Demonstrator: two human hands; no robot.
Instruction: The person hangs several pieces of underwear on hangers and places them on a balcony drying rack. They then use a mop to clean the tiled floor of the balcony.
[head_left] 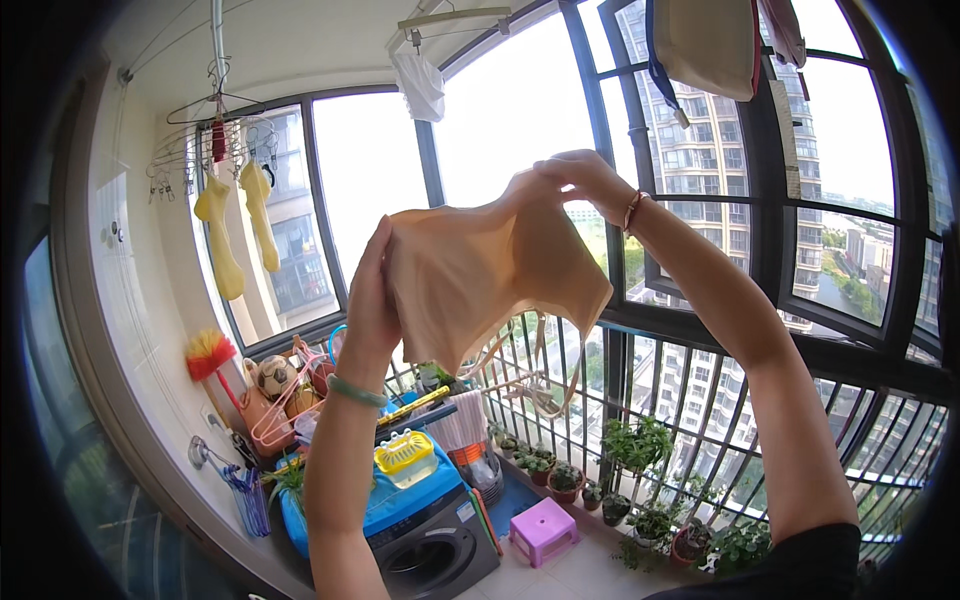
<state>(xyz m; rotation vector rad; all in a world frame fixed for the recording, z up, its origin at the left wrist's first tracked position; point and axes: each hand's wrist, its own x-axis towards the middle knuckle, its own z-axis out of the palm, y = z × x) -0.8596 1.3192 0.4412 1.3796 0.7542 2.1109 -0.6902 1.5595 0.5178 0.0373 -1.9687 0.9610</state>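
A beige bra (455,265) is stretched out between my two hands at about the height of the windows. Its thin straps hang down below, in front of the railing. My left hand (372,295) grips the left edge, with the fingers mostly behind the cloth. At the upper right edge, my right hand (588,183) pinches the fabric between thumb and fingers. A green bangle circles my left wrist, and a thin bracelet my right one.
Yellow socks (222,238) hang from a clip hanger at left. White cloth (420,84) hangs overhead, a pale bag (705,45) at upper right. Below stand a washing machine (430,560) with a yellow basket (406,458), a purple stool (543,529) and potted plants (640,445) along the railing.
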